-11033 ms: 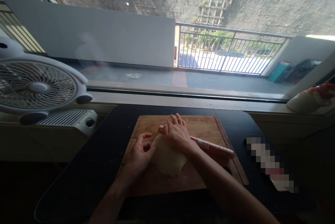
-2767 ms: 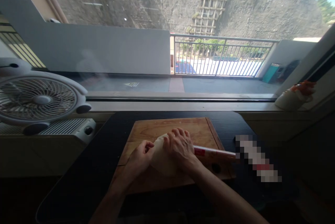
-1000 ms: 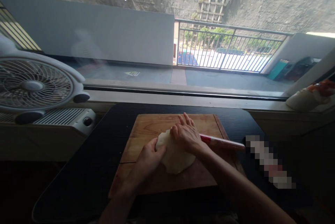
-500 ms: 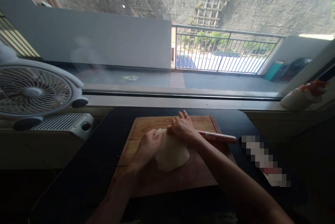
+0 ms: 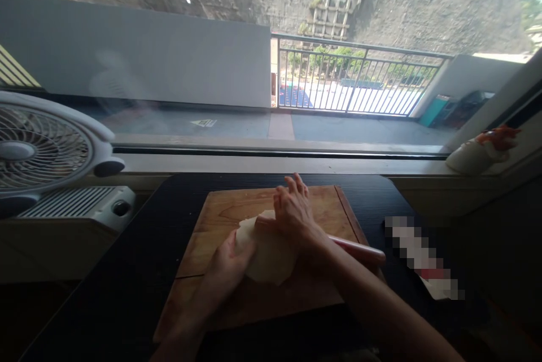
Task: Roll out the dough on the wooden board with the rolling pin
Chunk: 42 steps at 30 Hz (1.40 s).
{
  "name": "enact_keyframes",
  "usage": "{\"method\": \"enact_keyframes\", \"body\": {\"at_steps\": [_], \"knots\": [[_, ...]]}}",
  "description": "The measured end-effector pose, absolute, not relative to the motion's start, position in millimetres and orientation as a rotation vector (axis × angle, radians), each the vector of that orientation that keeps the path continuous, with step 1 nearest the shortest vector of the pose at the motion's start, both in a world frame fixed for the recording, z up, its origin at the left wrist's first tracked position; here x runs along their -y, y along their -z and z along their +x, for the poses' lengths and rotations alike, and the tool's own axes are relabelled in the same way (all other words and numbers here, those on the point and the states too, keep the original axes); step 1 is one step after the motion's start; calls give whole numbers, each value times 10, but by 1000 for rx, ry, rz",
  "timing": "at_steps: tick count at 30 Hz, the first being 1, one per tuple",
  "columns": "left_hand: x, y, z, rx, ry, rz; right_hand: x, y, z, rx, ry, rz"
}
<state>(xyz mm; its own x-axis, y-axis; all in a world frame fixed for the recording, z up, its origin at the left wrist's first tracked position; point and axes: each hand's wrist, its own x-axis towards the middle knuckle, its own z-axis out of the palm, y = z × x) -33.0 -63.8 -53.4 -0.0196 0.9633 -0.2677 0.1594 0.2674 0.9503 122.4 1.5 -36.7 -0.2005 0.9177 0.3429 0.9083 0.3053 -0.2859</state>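
Note:
A thin, pale round of dough (image 5: 271, 263) lies on a wooden cutting board (image 5: 237, 198). At its left edge my left hand (image 5: 235, 252) pinches the dough between thumb and fingers. My right hand (image 5: 294, 209) presses palm down on a rolling pin (image 5: 359, 250), its fingers stretched out and lifted beyond the pin. One end of the pin pokes out left of the palm, over the far part of the dough; the other end sticks out to the right past my forearm. The pin's middle is hidden under my right hand and wrist.
The board rests on a black table (image 5: 139, 238). A blurred-out flat item (image 5: 423, 260) lies on the right side. Left of the table are a white fan (image 5: 55, 147) and a heater-like unit (image 5: 84, 209). A white pot (image 5: 470, 156) stands on the windowsill at right.
The rolling pin's right end has swung toward me. My left hand has shifted left and nearer me along the dough's edge. More of the far dough edge shows. The view has shifted slightly.

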Motion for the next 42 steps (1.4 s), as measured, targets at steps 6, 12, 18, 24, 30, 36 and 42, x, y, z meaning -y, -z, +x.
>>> {"method": "enact_keyframes", "body": {"at_steps": [6, 12, 18, 24, 30, 36, 42], "knots": [[679, 503, -336, -1482, -913, 1184, -109, 361, 1144, 2150, 12, -1672], [699, 536, -345, -1498, -970, 1198, 2, 394, 1029, 2205, 34, -1587], [613, 532, -408, -1499, -920, 1342, -43, 375, 992, 2116, -52, -1797], [615, 543, -488, -1404, -871, 1217, 100, 366, 987, 2249, -112, -1579], [726, 639, -459, -1509, -947, 1246, 156, 336, 1052, 2219, -257, -1750], [843, 552, -435, -1520, -900, 1276, 167, 374, 1148, 2285, -155, -1634], [1023, 436, -547, -1457, -826, 1769, -78, 413, 1138, 2288, -96, -1605]]}}
